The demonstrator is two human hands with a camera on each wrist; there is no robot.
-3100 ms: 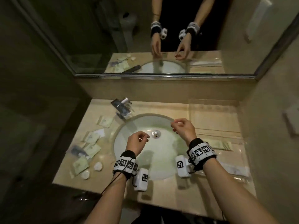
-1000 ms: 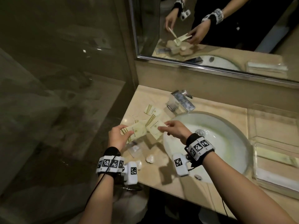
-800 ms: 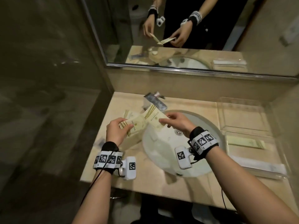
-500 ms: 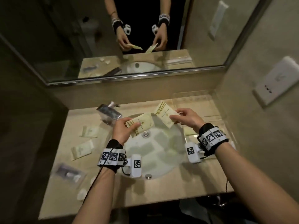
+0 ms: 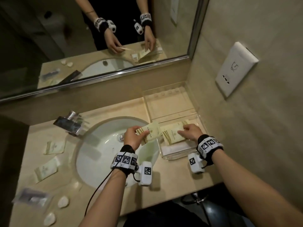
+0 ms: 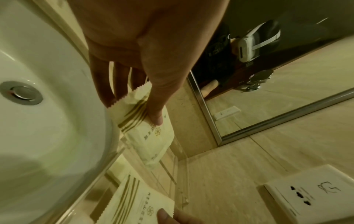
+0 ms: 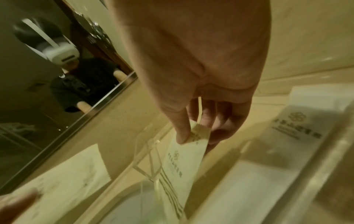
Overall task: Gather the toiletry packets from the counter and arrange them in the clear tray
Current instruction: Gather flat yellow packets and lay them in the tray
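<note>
Two cream toiletry packets with gold stripes are in my hands. My left hand (image 5: 142, 135) pinches one packet (image 5: 151, 131) by its striped end, over the sink's right rim beside the clear tray (image 5: 164, 157). In the left wrist view my thumb and fingers (image 6: 134, 112) pinch that packet (image 6: 151, 136). My right hand (image 5: 182, 130) pinches the other packet (image 5: 172, 135) low over the tray's front part, tilted. The right wrist view shows this hand (image 7: 197, 136), its packet (image 7: 184, 159) and the tray's corner (image 7: 145, 159). A long white packet (image 7: 287, 136) lies in the tray.
Left of the sink basin (image 5: 106, 153) lie two more cream packets (image 5: 55, 147) (image 5: 45, 169), a clear plastic packet (image 5: 31, 196) and two small white soaps (image 5: 63, 202). The faucet (image 5: 70, 123) stands at the back left. A wall socket (image 5: 236, 68) is on the right.
Both hands picked up packets at the left of the counter and carried them right across the sink. The right hand's packet has come down over the tray.
</note>
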